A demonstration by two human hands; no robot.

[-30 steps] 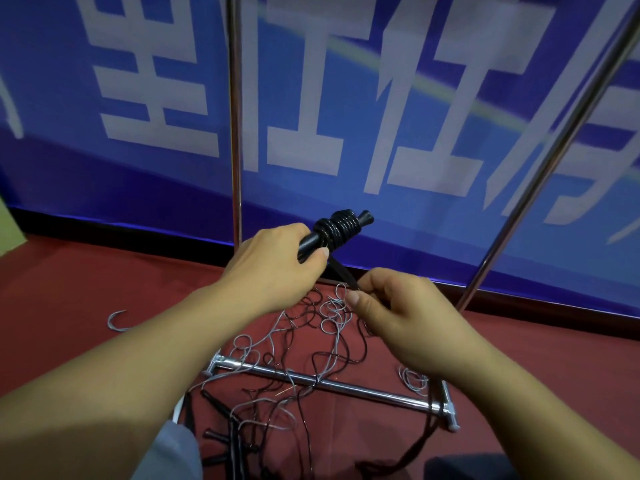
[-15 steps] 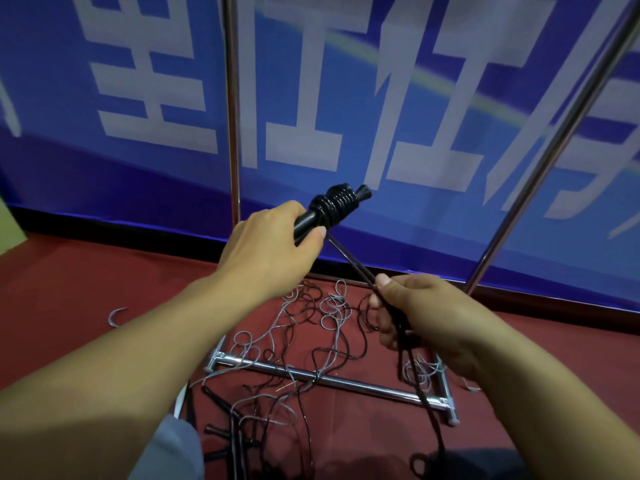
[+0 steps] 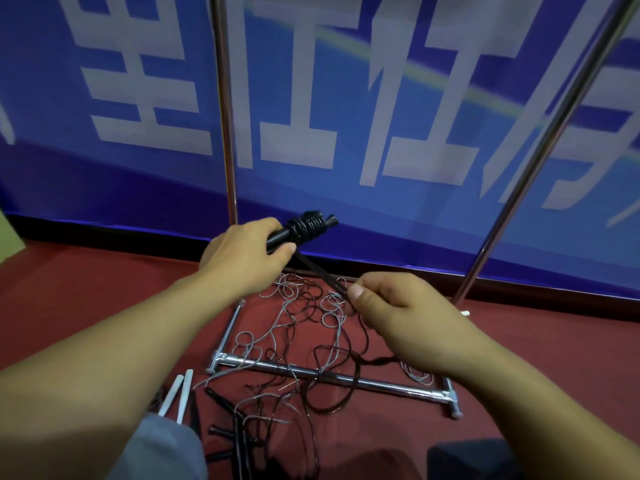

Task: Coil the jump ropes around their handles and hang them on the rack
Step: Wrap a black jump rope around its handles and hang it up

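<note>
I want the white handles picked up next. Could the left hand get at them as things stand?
Probably not yet. The left hand grips the black handle and the right hand pinches its rope. The white handles lie uncovered on the floor beneath the left forearm, so the path looks open once freed.

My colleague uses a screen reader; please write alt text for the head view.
A left hand grips black jump-rope handles, partly coiled, while the right hand pinches the taut black rope. Tangled ropes lie over the rack base.
</note>
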